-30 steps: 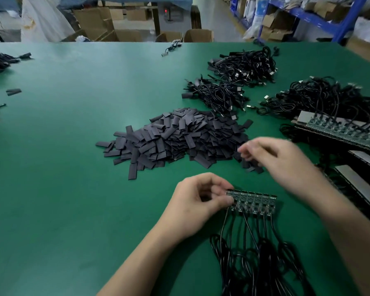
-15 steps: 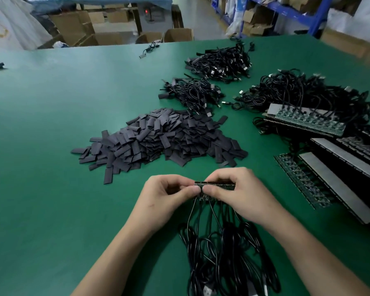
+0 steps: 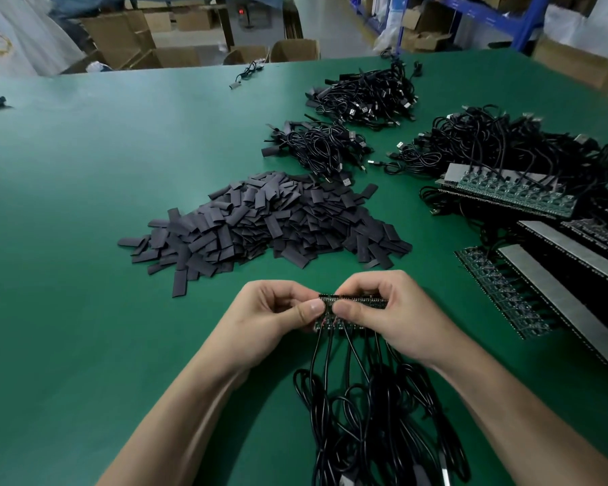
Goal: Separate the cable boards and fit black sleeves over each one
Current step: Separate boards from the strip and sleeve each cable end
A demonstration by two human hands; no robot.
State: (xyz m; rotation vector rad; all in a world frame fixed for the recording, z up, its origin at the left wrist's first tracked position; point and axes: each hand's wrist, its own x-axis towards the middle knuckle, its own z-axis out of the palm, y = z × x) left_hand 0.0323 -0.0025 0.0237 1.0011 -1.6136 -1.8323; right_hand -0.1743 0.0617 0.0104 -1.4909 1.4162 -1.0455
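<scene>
A short strip of joined green cable boards (image 3: 360, 303) is held just above the green table, edge up. My left hand (image 3: 271, 313) pinches its left end between thumb and fingers. My right hand (image 3: 390, 310) grips the rest of the strip, thumb next to the left thumb. Black cables (image 3: 365, 415) hang from the boards and coil on the table toward me. A big heap of flat black sleeves (image 3: 260, 222) lies just beyond my hands.
Longer board strips with cables (image 3: 506, 194) and grey-backed panels (image 3: 569, 303) are stacked at the right. Two bundles of sleeved cables (image 3: 316, 145) (image 3: 365, 92) lie farther back. Cardboard boxes and blue shelving stand beyond the table's far edge.
My right hand came back from the sleeve heap and took hold of the board strip beside my left hand. The strip was tipped from flat to edge up.
</scene>
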